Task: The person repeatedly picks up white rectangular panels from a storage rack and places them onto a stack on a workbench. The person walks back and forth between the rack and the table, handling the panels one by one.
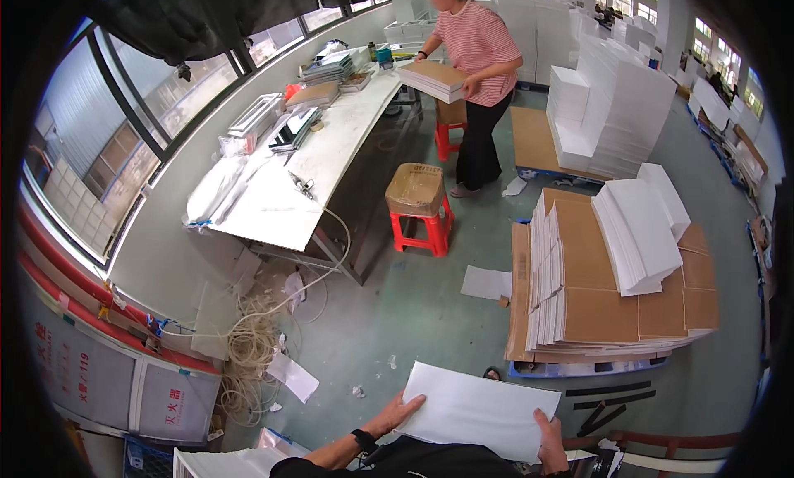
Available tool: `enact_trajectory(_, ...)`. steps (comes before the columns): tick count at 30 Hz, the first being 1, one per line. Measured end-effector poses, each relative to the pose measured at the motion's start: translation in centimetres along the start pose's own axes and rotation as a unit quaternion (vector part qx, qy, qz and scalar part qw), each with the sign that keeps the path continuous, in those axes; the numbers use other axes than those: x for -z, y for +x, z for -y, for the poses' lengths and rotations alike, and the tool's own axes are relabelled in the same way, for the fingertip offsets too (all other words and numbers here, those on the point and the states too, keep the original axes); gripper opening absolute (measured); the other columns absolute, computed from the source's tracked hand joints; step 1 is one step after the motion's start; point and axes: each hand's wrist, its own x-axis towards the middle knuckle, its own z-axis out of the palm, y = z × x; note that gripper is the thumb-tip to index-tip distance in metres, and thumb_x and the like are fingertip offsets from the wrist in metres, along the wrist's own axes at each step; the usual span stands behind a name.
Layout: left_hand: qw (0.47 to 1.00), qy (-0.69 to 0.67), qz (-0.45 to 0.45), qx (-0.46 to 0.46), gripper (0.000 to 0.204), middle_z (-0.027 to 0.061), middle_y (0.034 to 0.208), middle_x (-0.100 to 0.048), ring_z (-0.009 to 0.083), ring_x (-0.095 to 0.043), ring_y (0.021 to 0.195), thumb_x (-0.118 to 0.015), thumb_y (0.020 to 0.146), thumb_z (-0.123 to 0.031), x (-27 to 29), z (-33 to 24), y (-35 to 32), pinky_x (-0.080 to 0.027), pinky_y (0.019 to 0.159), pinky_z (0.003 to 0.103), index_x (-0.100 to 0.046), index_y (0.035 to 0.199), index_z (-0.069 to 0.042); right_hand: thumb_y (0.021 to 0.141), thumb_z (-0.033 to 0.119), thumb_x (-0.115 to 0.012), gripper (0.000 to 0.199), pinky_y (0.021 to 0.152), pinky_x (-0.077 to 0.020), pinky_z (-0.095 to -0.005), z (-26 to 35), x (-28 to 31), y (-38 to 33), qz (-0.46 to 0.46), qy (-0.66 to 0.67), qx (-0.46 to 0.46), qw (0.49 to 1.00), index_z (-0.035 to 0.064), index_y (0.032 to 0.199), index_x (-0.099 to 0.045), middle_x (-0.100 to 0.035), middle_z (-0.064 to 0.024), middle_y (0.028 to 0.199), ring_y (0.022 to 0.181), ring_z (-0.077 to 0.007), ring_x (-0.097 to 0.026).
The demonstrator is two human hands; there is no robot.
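A single head-worn fisheye view looks steeply down from standing height, near the person's own hands, with the long white worktable (331,147) far left.

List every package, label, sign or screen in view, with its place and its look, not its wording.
Cabinet doors: lower left by the wall, two pale grey panels with red lettering, red bar above.
Cardboard box: on a red stool beside the white table, brown, square, taped.
Cardboard stack: right, on a pallet, flat brown and white sheets.
White sheet: bottom centre, plain, held by left hand and right hand.
No screens.
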Motion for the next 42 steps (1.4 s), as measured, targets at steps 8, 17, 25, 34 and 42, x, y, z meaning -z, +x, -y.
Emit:
enact_trajectory(8, 0.994, -0.033, -0.106, 0.010, 0.069, 0.0116, 0.122, -0.065, 0.0179, -0.063, 0.106, -0.063, 0.096, -0.050, -0.6, -4.9, 9.0, -0.051, 0.093, 0.033, -0.051, 0.139, 0.002, 0.092, 0.025, -0.074, 0.050, 0.089, -0.0564, -0.0378, 11.7, -4.7, 13.4, 0.075, -0.063, -0.009, 0.995, -0.0078, 0.126, -0.057, -0.068, -0.0150, 0.114, 0.100, -0.0235, -0.068)
enact_trajectory(17, 0.983, -0.069, -0.168, -0.015, 0.066, 0.0128, 0.122, -0.065, 0.0190, -0.063, 0.107, -0.066, 0.095, -0.045, -0.6, -13.7, 18.7, -0.051, 0.095, 0.034, -0.053, 0.136, 0.004, 0.092, 0.027, -0.075, 0.049, 0.086, -0.0574, -0.0371, 22.3, -9.9, 26.3, 0.115, -0.124, -0.006, 0.986, -0.0075, 0.124, -0.058, -0.068, -0.0141, 0.112, 0.097, -0.0220, -0.068)
enact_trajectory(25, 0.974, -0.120, -0.190, -0.036, 0.065, 0.0137, 0.122, -0.066, 0.0198, -0.063, 0.108, -0.065, 0.096, -0.045, 4.0, -17.2, 28.2, -0.050, 0.095, 0.034, -0.053, 0.136, 0.005, 0.090, 0.026, -0.076, 0.052, 0.085, -0.0571, -0.0356, 26.0, -16.6, 38.3, 0.131, -0.158, -0.009, 0.979, -0.0085, 0.124, -0.058, -0.068, -0.0146, 0.111, 0.095, -0.0217, -0.068)
enact_trajectory(34, 0.974, -0.122, -0.182, -0.059, 0.066, 0.0134, 0.126, -0.064, 0.0198, -0.062, 0.111, -0.064, 0.097, -0.046, 14.3, -28.8, 40.2, -0.049, 0.097, 0.034, -0.053, 0.137, 0.006, 0.090, 0.027, -0.075, 0.052, 0.082, -0.0586, -0.0372, 31.5, -28.9, 51.0, 0.092, -0.179, 0.003, 0.979, -0.0078, 0.124, -0.057, -0.068, -0.0150, 0.111, 0.095, -0.0240, -0.069)
enact_trajectory(42, 0.972, -0.146, -0.173, -0.058, 0.065, 0.0142, 0.126, -0.064, 0.0191, -0.061, 0.112, -0.063, 0.098, -0.045, 22.1, -34.3, 46.4, -0.048, 0.098, 0.034, -0.051, 0.138, 0.005, 0.092, 0.028, -0.073, 0.052, 0.086, -0.0571, -0.0354, 36.2, -40.1, 57.3, 0.122, -0.196, -0.025, 0.973, -0.0104, 0.124, -0.058, -0.068, -0.0155, 0.114, 0.099, -0.0227, -0.068)
